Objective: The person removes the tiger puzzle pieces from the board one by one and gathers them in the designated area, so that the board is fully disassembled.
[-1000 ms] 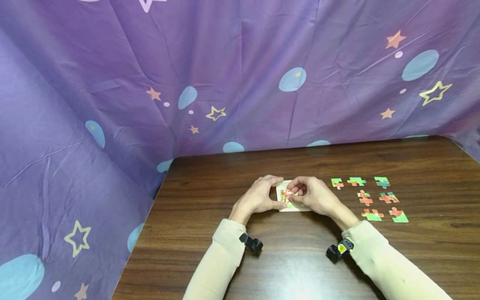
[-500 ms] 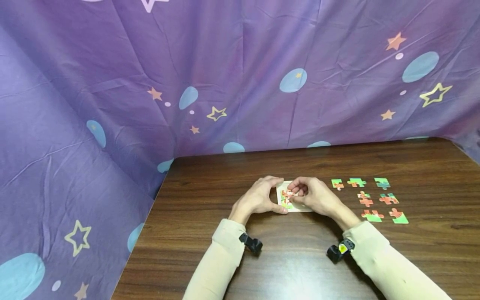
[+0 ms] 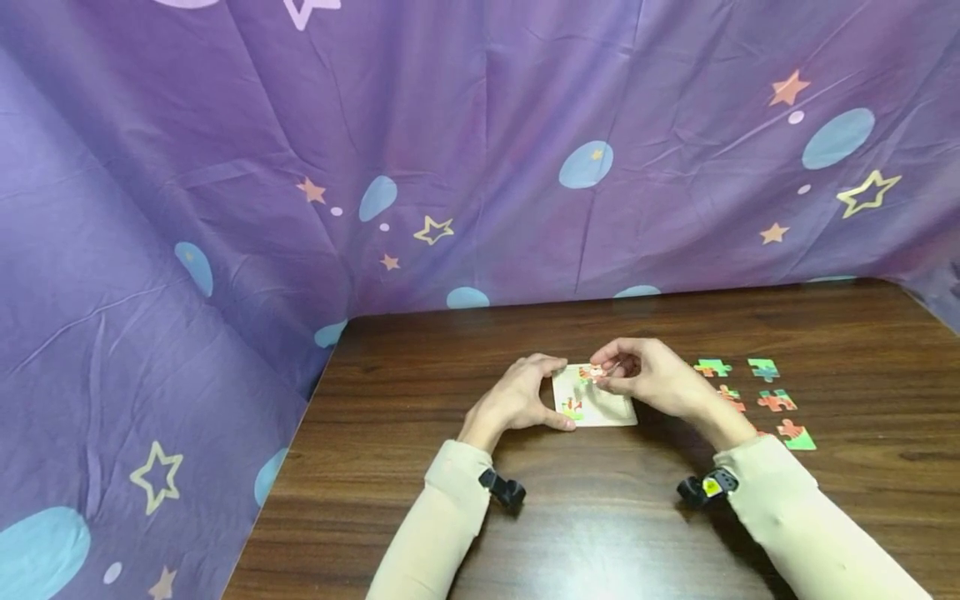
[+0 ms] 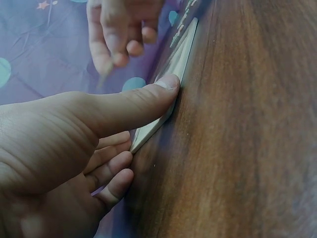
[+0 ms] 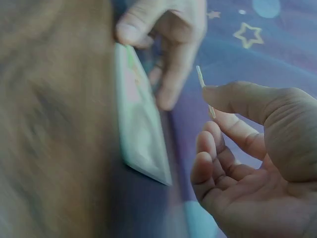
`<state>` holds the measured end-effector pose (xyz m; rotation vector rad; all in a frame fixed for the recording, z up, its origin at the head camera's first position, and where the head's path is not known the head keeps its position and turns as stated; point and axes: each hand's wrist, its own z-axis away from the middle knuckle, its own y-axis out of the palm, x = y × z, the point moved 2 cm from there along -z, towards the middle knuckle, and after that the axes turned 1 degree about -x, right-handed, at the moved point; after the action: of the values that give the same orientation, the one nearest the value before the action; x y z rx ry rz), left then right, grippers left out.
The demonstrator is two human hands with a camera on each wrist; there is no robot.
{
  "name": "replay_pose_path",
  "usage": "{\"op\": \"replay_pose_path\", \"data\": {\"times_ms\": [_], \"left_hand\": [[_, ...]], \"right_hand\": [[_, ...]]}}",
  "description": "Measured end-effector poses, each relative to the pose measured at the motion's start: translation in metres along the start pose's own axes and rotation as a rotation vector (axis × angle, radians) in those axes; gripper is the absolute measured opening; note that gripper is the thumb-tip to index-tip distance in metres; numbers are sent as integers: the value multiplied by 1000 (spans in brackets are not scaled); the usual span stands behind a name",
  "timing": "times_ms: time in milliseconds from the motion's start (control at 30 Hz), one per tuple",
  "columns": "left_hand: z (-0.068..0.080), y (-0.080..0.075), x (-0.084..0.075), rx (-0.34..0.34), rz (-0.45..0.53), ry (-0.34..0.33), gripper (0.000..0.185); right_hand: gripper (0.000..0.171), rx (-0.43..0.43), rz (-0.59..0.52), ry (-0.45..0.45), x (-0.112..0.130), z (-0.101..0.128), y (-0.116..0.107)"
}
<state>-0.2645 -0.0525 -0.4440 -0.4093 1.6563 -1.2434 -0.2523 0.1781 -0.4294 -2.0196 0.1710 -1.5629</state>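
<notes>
A small white puzzle tray (image 3: 609, 412) lies on the table, with a red and green jigsaw piece (image 3: 572, 408) in its near left corner. My left hand (image 3: 516, 395) holds the tray at its left side, thumb at the near corner and fingers at the far one. Between thumb and forefinger, my right hand (image 3: 658, 377) pinches another jigsaw piece (image 3: 592, 373), red, white and green. In the right wrist view this pinched piece (image 5: 200, 77) shows edge-on, raised off the tray.
Several loose jigsaw pieces, among them a green and blue one (image 3: 763, 369) and a red and green one (image 3: 797, 434), lie right of the tray. My right hand and wrist cover some of them. A purple curtain (image 3: 480, 150) hangs behind the brown wooden table (image 3: 420, 358).
My right hand has lifted the pinched jigsaw piece from the tray and moved a little up and right, uncovering more of the tray floor. My left hand has stayed at the tray's left side.
</notes>
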Motion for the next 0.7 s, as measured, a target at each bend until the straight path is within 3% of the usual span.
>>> {"op": "replay_pose_path", "data": {"times_ms": [333, 567, 700], "left_hand": [[-1, 2, 1, -5, 6, -8, 102], [0, 1, 2, -11, 17, -2, 102], [0, 1, 1, -10, 30, -7, 102]], "right_hand": [[25, -122, 117, -39, 11, 22, -61], [32, -191, 164, 50, 6, 40, -90], [31, -210, 188, 55, 0, 50, -98]]}}
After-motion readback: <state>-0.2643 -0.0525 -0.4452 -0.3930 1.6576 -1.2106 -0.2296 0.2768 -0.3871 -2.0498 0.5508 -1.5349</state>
